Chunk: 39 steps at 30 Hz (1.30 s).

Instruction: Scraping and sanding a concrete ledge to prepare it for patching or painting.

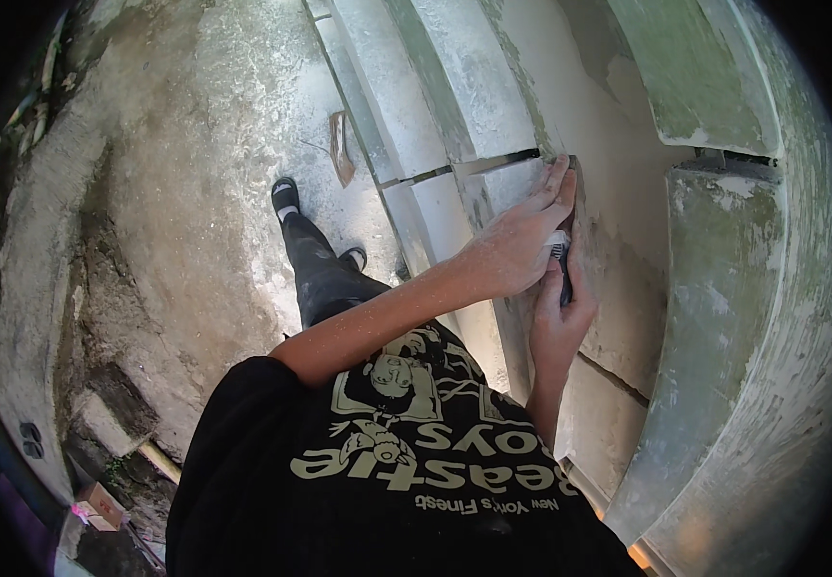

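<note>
Okay, your right hand (570, 317) is closed around a dark-handled tool (566, 288); only part of the handle shows between your hands, and fingers cover most of the far end, so its shape is unclear. Your left hand (520, 242) reaches over, fingers stretched along the tool; can't tell if it grips or just presses. Tool's at the left side of a smeared grey surface (622, 207), actual contact hidden. Your black shirt (291, 524) blocks part of the right forearm; dark fisheye rim cuts off the green panel (709, 250).
</note>
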Available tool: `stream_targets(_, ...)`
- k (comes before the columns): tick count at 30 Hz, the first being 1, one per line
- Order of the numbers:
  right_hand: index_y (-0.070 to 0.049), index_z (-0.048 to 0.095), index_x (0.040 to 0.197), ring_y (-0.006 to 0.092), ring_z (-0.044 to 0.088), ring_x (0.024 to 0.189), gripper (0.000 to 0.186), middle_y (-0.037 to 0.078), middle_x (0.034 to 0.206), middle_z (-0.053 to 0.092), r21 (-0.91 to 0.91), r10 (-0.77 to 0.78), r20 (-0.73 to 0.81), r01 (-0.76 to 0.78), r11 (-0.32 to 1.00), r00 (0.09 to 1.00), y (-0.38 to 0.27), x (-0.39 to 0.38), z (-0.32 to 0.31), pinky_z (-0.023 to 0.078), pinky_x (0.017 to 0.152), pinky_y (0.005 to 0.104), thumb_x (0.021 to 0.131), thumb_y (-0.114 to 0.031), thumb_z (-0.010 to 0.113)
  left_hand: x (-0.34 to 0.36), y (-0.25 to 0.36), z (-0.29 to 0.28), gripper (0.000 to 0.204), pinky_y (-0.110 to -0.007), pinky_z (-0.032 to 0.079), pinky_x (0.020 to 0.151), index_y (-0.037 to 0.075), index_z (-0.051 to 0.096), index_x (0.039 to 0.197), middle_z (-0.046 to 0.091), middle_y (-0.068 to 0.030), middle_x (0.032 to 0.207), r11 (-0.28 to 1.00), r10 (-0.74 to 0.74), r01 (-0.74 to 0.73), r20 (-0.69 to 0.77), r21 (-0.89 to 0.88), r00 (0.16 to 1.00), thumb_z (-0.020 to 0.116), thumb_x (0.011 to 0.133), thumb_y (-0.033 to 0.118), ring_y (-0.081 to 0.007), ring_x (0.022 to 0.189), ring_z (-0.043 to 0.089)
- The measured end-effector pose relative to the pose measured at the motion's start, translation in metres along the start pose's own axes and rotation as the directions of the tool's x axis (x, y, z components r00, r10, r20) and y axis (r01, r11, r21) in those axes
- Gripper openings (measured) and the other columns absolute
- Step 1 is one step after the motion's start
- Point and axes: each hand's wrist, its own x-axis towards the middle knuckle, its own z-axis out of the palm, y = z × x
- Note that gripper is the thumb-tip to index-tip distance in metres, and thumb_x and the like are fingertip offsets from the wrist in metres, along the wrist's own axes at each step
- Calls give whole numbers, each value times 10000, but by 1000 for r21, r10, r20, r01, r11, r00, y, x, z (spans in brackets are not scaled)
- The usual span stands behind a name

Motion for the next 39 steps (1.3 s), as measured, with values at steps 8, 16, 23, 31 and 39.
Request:
stream_targets(8, 66, 516, 1401, 204, 599, 1210, 448, 245, 1328, 629, 65, 86, -6, -85, 994, 996, -11, -4, 0, 441, 1024, 327, 961, -16, 517, -2, 1, -5, 833, -429, 259, 1215, -53, 165, 1549, 103, -321, 1611, 998, 41, -40, 12, -46, 999, 473, 778, -125, -469, 1473, 200)
stream_targets(16, 41, 527, 1402, 259, 611, 1229, 454, 240, 1334, 626, 40, -86, -52, 89, 995, 995, 6, 12, 7, 440, 1029, 345, 951, -11, 513, 8, -11, -10, 842, -460, 254, 1214, -142, 162, 1510, 112, -404, 1567, 996, 87, -87, 20, -11, 996, 555, 769, -68, -538, 1450, 200)
stream_targets(23, 26, 537, 1400, 237, 651, 1141, 449, 264, 1246, 663, 13, -152, -55, 153, 988, 987, 0, 19, 17, 458, 993, 337, 956, -46, 545, 11, -7, -27, 697, -468, 317, 1158, -116, 268, 1492, 141, -366, 1580, 1000, -13, 13, -22, 19, 1000, 455, 826, -24, -518, 1396, 314)
stream_targets(31, 5, 524, 1425, 133, 617, 980, 482, 230, 1105, 708, 19, -15, -37, 16, 1000, 999, 11, -19, -6, 492, 901, 309, 944, -20, 544, -20, 6, 2, 817, -438, 239, 1213, -78, 179, 1543, 89, -328, 1615, 996, 3, 0, 33, -92, 999, 514, 800, -29, -462, 1481, 194)
stream_targets(39, -22, 509, 1445, 151, 620, 892, 521, 247, 1041, 697, -38, -116, -89, 113, 993, 989, 0, -12, -3, 498, 851, 313, 925, 10, 525, -7, 4, -1, 796, -424, 234, 1214, -80, 170, 1543, 100, -303, 1626, 988, 3, 4, 47, -156, 999, 493, 817, -46, -432, 1493, 189)
